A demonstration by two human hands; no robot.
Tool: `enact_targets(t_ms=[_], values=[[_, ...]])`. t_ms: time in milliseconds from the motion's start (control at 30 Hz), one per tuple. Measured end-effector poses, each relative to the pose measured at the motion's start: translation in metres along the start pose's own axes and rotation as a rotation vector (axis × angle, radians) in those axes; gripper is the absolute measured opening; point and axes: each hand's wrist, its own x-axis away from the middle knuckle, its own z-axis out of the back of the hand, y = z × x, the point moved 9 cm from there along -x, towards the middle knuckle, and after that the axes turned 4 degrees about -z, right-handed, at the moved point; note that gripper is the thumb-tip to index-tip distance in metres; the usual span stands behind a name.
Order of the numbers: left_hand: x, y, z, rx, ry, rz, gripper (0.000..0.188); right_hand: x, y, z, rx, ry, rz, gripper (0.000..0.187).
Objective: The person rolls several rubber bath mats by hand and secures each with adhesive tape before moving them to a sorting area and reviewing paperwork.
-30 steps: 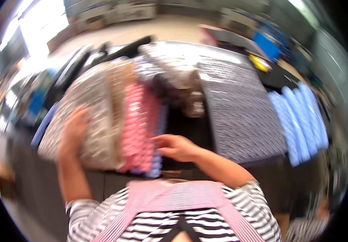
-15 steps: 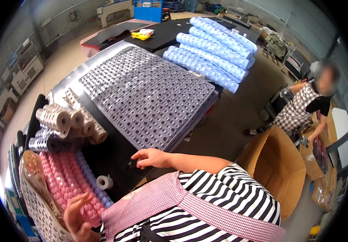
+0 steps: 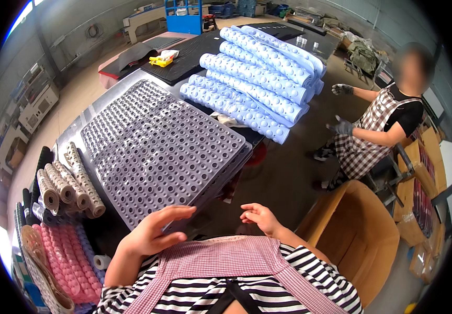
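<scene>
A stack of grey, translucent rectangular mats [image 3: 163, 146], dotted with holes and round cups, lies flat on the table before me. My left hand [image 3: 155, 233] is over its near corner, fingers stretched out and thumb apart, with nothing in them. Whether it touches the top mat I cannot tell. To the right of the stack, close to my body, my right hand [image 3: 261, 219] hangs with loosely bent fingers and holds nothing. Rolled light-blue bubbled mats [image 3: 252, 78] are piled beyond the stack, to the right.
Rolled beige mats [image 3: 71, 186] and pink bubbled mats [image 3: 61, 256] lie at the left, beside a roll of tape [image 3: 101, 261]. An open cardboard box [image 3: 354, 240] stands at my right. Beyond it, a person [image 3: 375, 125] in a checked apron and grey gloves faces the table.
My left hand has moved from beside the pink rolls to the grey stack's near corner. My right hand has drawn away rightward. The other person has straightened, with both hands raised.
</scene>
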Motion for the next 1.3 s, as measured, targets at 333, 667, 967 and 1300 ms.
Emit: enact_targets(t_ms=[333,667,967,1300], values=[[-0.086,-0.003,-0.040,-0.042,-0.115,0.043,0.056,0.014,0.001,0.097,-0.054,0.180,0.020,0.032],[-0.019,-0.001,-0.028,-0.035,0.083,0.236,0.058,-0.023,0.011,0.076,0.054,0.062,-0.116,0.030],[0.105,-0.017,0.011,-0.010,0.431,0.424,0.058,-0.097,-0.035,-0.026,0.156,-0.194,-0.060,0.035],[0.129,-0.105,0.044,0.411,0.523,0.419,0.049,-0.112,-0.073,-0.072,0.136,-0.150,0.027,0.033]])
